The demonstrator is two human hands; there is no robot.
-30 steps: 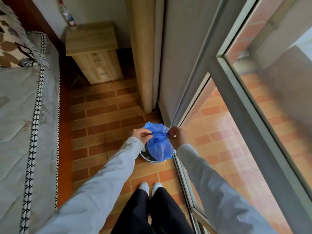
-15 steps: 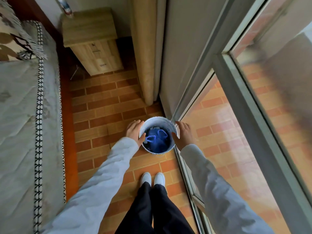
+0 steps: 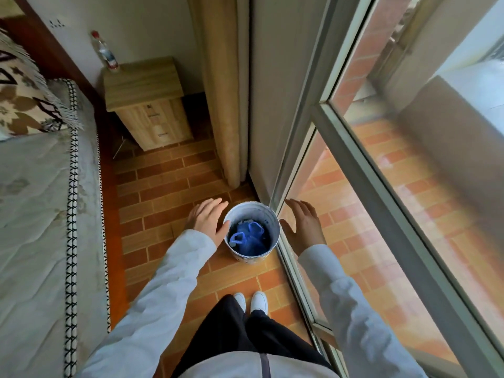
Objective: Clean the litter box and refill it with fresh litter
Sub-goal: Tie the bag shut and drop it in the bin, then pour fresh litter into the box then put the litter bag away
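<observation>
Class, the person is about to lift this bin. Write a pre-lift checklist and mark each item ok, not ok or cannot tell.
1. Blue bag sits fully inside the bin: ok.
2. Bag handles tied together: not ok, the two loops lie apart.
3. Left hand free, open beside the bin: ok.
4. Right hand free, open on the other side: ok.
5. Hands touching the bin wall: cannot tell.
6. Bin upright on the floor: ok.

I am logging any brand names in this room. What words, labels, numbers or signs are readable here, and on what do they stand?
No text can be read here.
Bottle on the nightstand: it has a label, too small and blurred to read.
White bin holding the blue bag: dark marks on the inner wall, not legible as text.
Wall: small dark marks, unreadable.
</observation>
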